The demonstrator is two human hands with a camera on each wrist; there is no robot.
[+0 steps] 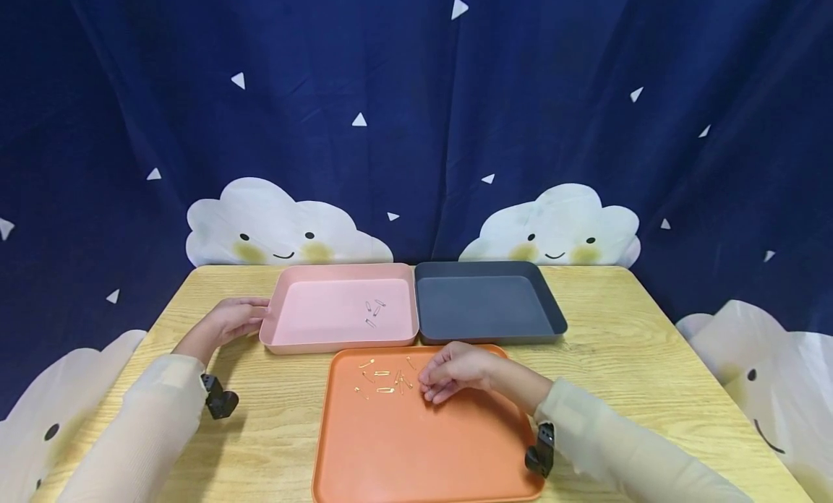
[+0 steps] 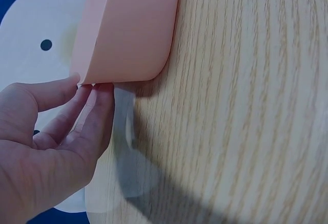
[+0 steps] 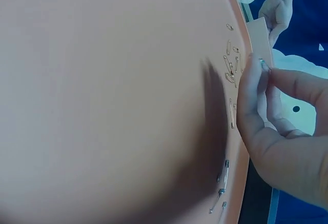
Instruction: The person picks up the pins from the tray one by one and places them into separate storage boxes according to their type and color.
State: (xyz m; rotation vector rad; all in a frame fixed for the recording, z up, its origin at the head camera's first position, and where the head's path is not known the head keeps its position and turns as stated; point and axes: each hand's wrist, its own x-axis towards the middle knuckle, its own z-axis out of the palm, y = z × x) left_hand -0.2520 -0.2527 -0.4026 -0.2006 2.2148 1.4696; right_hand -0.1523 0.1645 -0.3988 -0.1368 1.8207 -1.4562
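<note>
Person seated at wooden bench [image 1: 651, 358], both sleeves in view w/ small black cams strapped at wrists. Right hand [image 1: 455, 373] sits over far part of orange tray [image 1: 416, 452], fingers curled; right wrist view shows thumb and forefinger pinching a small silver safety pin [image 3: 262, 63] just above the tray surface. Loose gold safety pins [image 1: 384, 380] lie scattered on the tray just left of that hand, touching the tray floor, a few more along the tray edge in the wrist view. Left hand [image 1: 228, 321] rests at the left outer wall of the pink tray [image 1: 293, 340]; left wrist view shows relaxed, nearly straight fingers [image 2: 95, 116] touching the tray's lower corner, thumb at the rim, not clamped round it. Pink tray holds a few silver pins [image 1: 374, 311] toward its right side. Dark gray tray [image 1: 488, 308] sits right beside the pink one, walls touching or nearly so; nothing seen inside it. Orange tray lies nearer the person, its far edge just by both other trays. Behind the bench: navy curtain [image 1: 416, 91] w/ white triangles and smiling clouds.
</note>
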